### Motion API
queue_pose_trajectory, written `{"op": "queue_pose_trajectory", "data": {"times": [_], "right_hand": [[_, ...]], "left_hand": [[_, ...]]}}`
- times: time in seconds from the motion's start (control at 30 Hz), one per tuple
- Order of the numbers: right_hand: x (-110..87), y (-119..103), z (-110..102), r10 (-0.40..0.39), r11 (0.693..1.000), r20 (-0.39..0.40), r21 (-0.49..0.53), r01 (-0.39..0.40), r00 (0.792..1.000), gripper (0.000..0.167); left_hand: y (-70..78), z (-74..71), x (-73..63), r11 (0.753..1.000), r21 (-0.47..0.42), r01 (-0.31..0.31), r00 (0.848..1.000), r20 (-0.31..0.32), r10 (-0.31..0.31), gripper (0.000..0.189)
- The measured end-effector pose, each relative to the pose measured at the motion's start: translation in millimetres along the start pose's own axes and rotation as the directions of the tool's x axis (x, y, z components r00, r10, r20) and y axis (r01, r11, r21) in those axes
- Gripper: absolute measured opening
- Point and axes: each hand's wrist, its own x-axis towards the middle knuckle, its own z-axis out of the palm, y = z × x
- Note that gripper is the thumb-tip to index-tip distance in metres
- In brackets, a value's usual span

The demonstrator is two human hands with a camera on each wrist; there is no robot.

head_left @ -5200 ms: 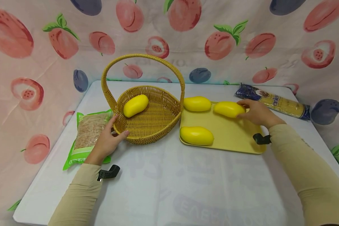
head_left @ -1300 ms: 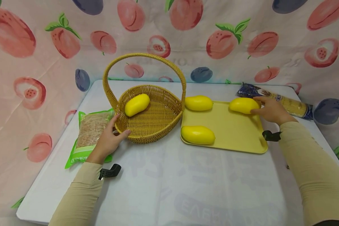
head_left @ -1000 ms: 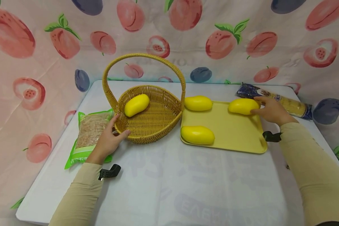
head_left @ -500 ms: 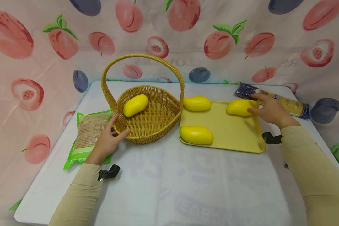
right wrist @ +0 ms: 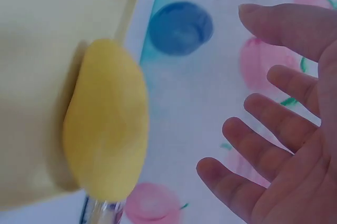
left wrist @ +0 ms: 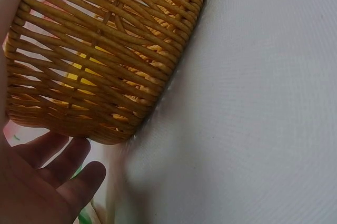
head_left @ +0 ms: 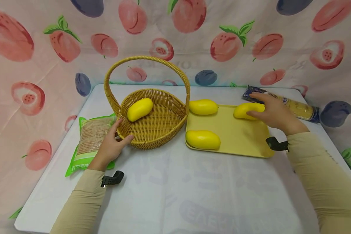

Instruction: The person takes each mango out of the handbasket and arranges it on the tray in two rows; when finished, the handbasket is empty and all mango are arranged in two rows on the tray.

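My left hand [head_left: 111, 146] holds the wicker basket [head_left: 156, 144] at its near left side, with thumb and a finger at the rim. In the left wrist view, several curled fingertips [left wrist: 87, 179] lie by the basket's woven wall. A yellow mango [head_left: 140, 110] lies inside the basket. My right hand [head_left: 276, 113] hovers over another mango [head_left: 244, 111] at the back right of the yellow tray [head_left: 237, 139]. The right wrist view shows its fingers spread and apart from that mango [right wrist: 108, 124]. Two more mangoes lie at the tray's left, one behind [head_left: 204, 107], one in front [head_left: 203, 139].
A green-edged bag of brown food [head_left: 95, 136] lies left of the basket, partly behind my left hand. A blue and yellow pack of pasta [head_left: 298, 109] lies behind the tray at the right. The basket's tall handle [head_left: 146, 58] arches above it. A fruit-print cloth hangs behind the table.
The back right mango has shifted rightward along the tray since the oldest frame. My right hand has since let go of it and lifted off. My left hand stays at the basket.
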Motion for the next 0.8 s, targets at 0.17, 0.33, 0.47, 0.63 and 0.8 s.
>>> {"op": "queue_pose_trajectory", "data": {"times": [0.17, 0.33, 0.47, 0.63, 0.8], "right_hand": [[-2.6, -21, 6, -0.084, 0.996, -0.021, 0.021, 0.085, 0.996, 0.071], [-6.5, -41, 13, -0.167, 0.985, -0.040, 0.040, 0.169, 0.985, 0.068], [-8.3, -60, 22, -0.241, 0.968, -0.026, 0.072, 0.242, 0.970, 0.066], [-8.3, -85, 34, -0.335, 0.939, -0.005, 0.086, 0.334, 0.942, 0.065], [-1.2, -105, 47, -0.422, 0.903, 0.000, 0.088, 0.421, 0.907, 0.064]], "left_hand": [[0.2, -0.3, -0.5, 1.000, 0.000, 0.003, 1.000, -0.002, -0.003, 0.090], [-0.3, -0.2, -0.6, 1.000, -0.002, -0.009, 1.000, -0.001, 0.009, 0.090], [-0.8, -0.6, -0.9, 1.000, -0.005, -0.004, 1.000, 0.003, 0.004, 0.089], [-0.3, -1.0, -0.8, 1.000, 0.001, 0.000, 1.000, 0.003, 0.000, 0.089], [0.4, -0.6, -0.9, 1.000, 0.018, 0.000, 1.000, -0.003, 0.000, 0.088]]}}
